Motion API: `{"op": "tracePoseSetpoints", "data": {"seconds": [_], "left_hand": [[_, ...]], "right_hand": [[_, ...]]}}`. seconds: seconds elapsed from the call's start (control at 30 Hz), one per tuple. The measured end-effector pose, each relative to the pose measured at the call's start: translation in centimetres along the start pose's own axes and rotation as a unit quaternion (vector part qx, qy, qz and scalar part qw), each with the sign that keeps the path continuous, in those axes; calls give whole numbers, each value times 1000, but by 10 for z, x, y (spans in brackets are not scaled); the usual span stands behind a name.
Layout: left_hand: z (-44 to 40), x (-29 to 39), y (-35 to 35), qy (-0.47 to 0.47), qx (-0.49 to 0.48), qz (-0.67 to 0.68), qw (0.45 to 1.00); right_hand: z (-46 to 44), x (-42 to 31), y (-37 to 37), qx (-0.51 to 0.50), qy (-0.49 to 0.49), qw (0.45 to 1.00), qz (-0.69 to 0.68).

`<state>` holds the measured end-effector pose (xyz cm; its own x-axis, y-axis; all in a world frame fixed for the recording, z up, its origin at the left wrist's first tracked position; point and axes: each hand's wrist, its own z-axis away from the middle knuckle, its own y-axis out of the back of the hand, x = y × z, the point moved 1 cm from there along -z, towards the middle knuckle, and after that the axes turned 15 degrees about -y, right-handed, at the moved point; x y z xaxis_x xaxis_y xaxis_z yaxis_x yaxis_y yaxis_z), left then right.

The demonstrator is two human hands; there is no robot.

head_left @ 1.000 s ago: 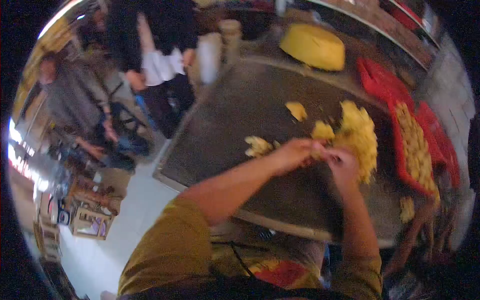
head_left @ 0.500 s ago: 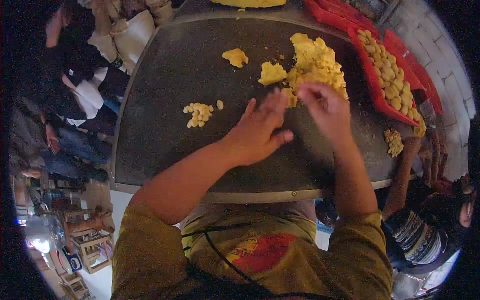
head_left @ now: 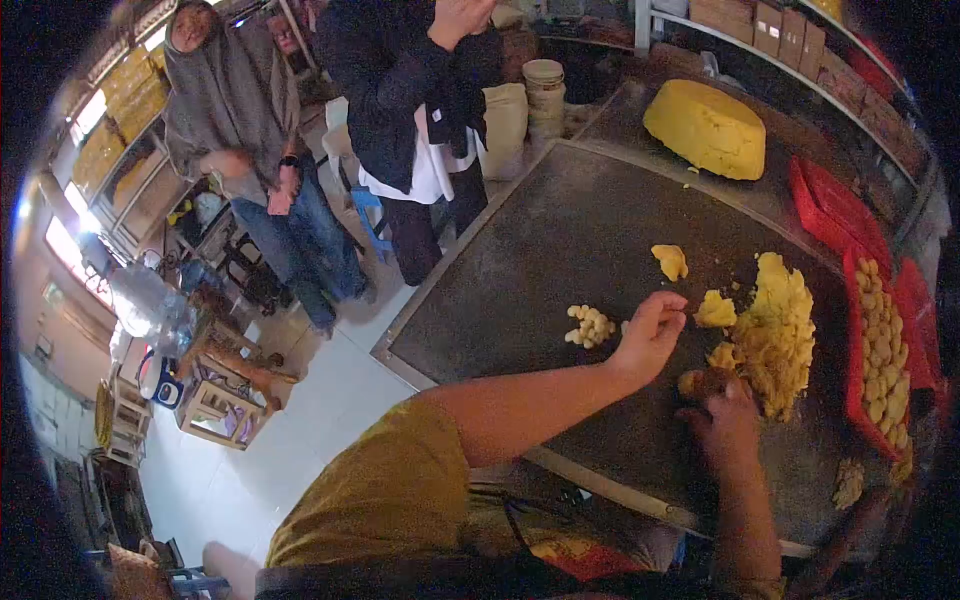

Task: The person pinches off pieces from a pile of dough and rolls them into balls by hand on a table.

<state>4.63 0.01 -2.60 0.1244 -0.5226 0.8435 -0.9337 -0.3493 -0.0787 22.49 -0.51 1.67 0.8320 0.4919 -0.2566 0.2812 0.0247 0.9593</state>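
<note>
My left hand (head_left: 650, 342) is over the dark tabletop, its fingers bent and pressed together; whatever may be between them is hidden. Close by on its left lies a cluster of small pale lumps (head_left: 590, 327). My right hand (head_left: 725, 415) is low on the table with fingers curled around a small piece of yellow dough (head_left: 689, 382), partly covered. It sits against the near edge of a large crumbly mound of yellow dough (head_left: 780, 325). A separate dough chunk (head_left: 715, 309) lies just beyond my hands, and a flatter dough piece (head_left: 670, 262) farther back.
A red tray (head_left: 856, 370) of rounded dough pieces stands on the right, with more red trays (head_left: 835, 210) behind. A big yellow dough block (head_left: 705, 130) rests at the back. Two people stand beyond the table's left edge. A brownish clump (head_left: 848, 482) lies near right.
My view has swung left and up, showing people and room. My right hand has turned down onto the table and closed around dough. My left hand's spread fingers have drawn together.
</note>
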Motion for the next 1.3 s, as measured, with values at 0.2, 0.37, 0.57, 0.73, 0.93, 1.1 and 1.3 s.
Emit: {"op": "tracePoseSetpoints", "data": {"seconds": [0.2,0.37,0.57,0.73,0.93,1.1,1.3], "left_hand": [[-1,-9,-11,-48,21,-9,999],[-7,2,-2,-84,19,-38,996],[-11,-3,-1,-53,47,-3,997],[-11,4,0,-46,27,-4,999],[-10,5,0,-56,10,0,998],[-10,3,1,-53,5,17,998],[-9,3,1,-55,-4,6,998]], "right_hand": [[-5,7,-10,-17,-9,986,-167],[-11,2,-3,-24,-4,1000,-14],[-27,10,-18,18,188,973,-131],[-33,25,-6,-156,-210,722,-641],[-31,31,4,-253,-113,632,-723],[-32,19,9,-224,-186,555,-780],[-31,19,13,-208,-180,590,-759]]}}
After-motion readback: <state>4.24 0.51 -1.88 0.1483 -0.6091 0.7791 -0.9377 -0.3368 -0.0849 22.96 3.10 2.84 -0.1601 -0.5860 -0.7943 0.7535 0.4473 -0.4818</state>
